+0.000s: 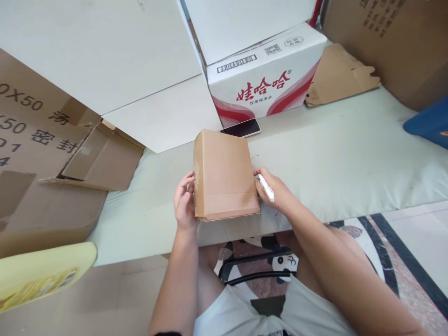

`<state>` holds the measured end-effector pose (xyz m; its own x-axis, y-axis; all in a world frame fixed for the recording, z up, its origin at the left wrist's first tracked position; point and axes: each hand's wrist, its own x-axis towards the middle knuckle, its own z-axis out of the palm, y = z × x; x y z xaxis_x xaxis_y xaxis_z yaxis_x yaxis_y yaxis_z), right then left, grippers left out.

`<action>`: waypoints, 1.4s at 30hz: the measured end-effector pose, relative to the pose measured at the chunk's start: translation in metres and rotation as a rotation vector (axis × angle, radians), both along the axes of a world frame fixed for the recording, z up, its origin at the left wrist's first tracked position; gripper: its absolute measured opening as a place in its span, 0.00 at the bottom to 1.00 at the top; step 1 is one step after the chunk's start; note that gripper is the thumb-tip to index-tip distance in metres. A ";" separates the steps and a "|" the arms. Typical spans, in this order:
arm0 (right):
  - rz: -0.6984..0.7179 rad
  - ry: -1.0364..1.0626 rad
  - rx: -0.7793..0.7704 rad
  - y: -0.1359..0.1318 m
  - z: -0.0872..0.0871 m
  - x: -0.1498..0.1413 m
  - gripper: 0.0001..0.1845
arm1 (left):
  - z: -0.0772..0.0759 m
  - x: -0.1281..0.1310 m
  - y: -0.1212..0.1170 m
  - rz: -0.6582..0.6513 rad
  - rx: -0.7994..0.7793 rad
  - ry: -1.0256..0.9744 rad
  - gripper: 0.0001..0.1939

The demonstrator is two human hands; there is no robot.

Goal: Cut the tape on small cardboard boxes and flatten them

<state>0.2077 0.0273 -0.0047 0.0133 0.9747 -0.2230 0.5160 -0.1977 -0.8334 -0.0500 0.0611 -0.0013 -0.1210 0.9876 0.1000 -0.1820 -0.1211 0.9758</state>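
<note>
A small brown cardboard box (pixel 229 175) stands on the pale green cloth in front of me. My left hand (pixel 185 200) is against the box's left side, its fingers curled and partly hidden. On the other side, my right hand (pixel 271 186) is closed around a slim white tool (pixel 266 188) that looks like a box cutter. The right fingertips are close to the box's right edge; whether they touch it I cannot tell. Just behind the box lies a phone (pixel 241 128) with a dark screen.
A white and red water carton (pixel 266 79) stands behind the phone, beside large white panels (pixel 105 56). Big brown cartons (pixel 42 163) fill the left. Flattened cardboard (pixel 339 77) lies at the back right, with a blue object (pixel 429 122) at the right edge. A yellow container (pixel 45 270) is at lower left.
</note>
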 end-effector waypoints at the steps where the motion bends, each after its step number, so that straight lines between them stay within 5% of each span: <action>1: -0.002 -0.007 -0.002 0.000 0.000 0.000 0.15 | 0.000 0.000 0.000 0.000 -0.008 -0.009 0.21; 42: 0.181 -0.257 -0.152 -0.002 0.027 -0.005 0.22 | -0.005 -0.002 0.003 -0.008 -0.087 -0.005 0.23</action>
